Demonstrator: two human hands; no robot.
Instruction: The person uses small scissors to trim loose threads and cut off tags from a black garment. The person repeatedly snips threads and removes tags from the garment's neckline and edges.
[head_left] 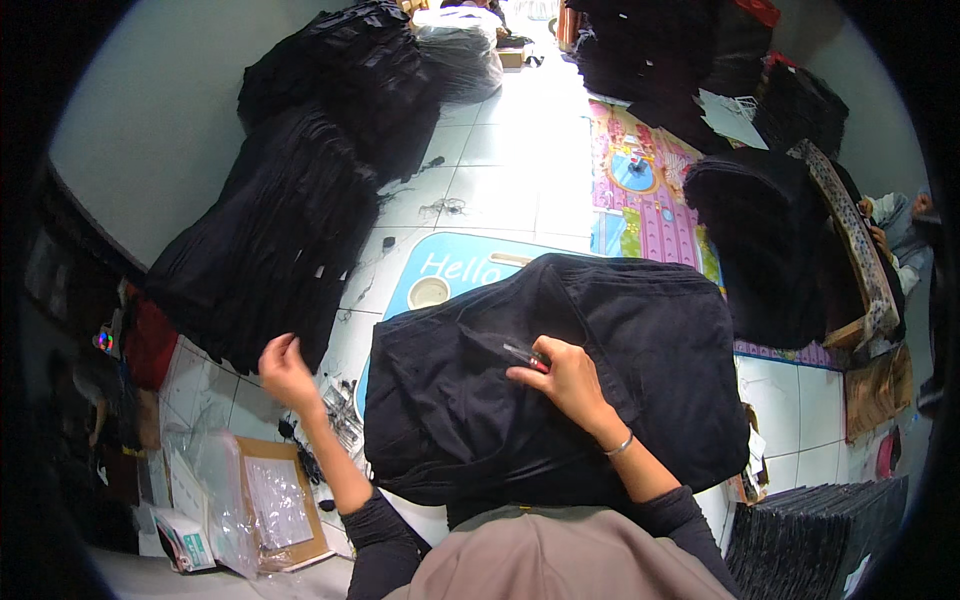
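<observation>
A pile of folded black trousers [660, 350] lies in front of me on a low light-blue table [440, 255]. Over the middle of the pile, my right hand [572, 385] is closed around small thread snips [524, 356], their pale blades pointing left and a bit of red showing at the grip. Off to the left, my left hand [288, 375] is raised beside the lower edge of a tall heap of black garments [270, 220]. Its fingertips are pinched together; whatever they hold, if anything, is too small to make out.
Black thread scraps [345, 415] litter the white tiles left of the table. A cardboard piece in clear plastic [280, 500] lies at lower left. More black cloth [760, 240] is heaped at right by a patterned board [850, 230], near another person's hand [880, 240]. A black stack [815, 535] stands lower right.
</observation>
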